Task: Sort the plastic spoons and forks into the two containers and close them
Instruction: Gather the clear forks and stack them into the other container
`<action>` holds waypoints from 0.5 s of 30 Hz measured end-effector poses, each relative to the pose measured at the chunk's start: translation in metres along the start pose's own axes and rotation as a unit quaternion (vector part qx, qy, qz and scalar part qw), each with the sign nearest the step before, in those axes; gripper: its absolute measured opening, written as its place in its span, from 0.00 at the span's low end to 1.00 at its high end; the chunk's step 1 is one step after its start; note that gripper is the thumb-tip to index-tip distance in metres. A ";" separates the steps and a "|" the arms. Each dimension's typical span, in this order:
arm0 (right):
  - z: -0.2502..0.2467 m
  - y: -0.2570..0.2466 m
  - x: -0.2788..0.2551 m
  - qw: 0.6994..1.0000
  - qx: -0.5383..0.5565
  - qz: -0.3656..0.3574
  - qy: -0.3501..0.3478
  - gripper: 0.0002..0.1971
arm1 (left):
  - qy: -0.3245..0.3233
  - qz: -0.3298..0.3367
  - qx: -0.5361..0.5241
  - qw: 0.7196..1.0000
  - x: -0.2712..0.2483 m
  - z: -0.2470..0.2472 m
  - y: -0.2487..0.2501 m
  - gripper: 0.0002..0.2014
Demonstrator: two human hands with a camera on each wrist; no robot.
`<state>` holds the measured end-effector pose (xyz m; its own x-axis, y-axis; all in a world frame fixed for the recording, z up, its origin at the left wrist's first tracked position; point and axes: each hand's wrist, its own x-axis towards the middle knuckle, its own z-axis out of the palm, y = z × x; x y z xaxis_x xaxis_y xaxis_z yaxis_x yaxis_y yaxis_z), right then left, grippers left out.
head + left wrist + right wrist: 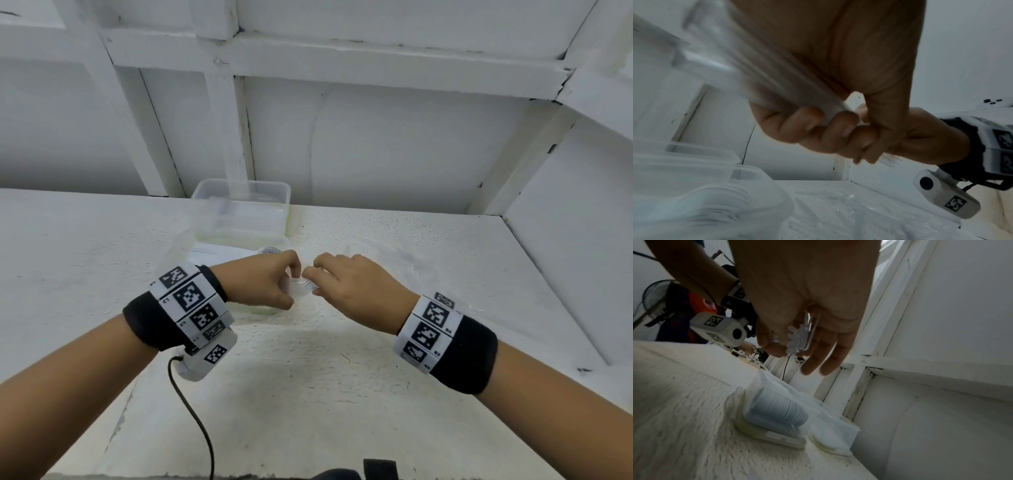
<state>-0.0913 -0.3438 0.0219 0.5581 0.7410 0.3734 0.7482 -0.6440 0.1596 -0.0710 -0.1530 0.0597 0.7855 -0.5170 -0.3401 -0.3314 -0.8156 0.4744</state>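
- The white table (pixel 376 359) fills the lower half of the head view; the wall frame stands behind it.
- Two clear containers stand at 12 o'clock from the hands: the far container (pixel 241 205) is open, and the near container (pixel 777 412) already holds a stack of spoon bowls lying on its side.
- The left hand (pixel 260 281) has its fingers curled around a bundle of clear cutlery (pixel 777 78); the handles go up and away toward 10 o'clock.
- The right hand (pixel 346 284) pinches the other end, where fork tines (pixel 799 337) show between thumb and fingers.
- The bundle's long axis runs from hand to hand, 9 to 3 o'clock, above the near container's front edge.
- I judge the left hand is nearer to the containers, so it can carry the pieces forward.
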 end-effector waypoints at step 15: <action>0.031 0.084 0.106 0.950 0.244 0.164 -0.108 0.17 | 0.215 -0.076 -0.131 0.965 0.041 -0.119 -0.103 0.07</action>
<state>0.0424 -0.3137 0.0463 0.8104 0.5722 0.1255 0.5699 -0.7205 -0.3950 0.0578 -0.0590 0.0939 0.9776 -0.1947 -0.0795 -0.0963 -0.7505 0.6538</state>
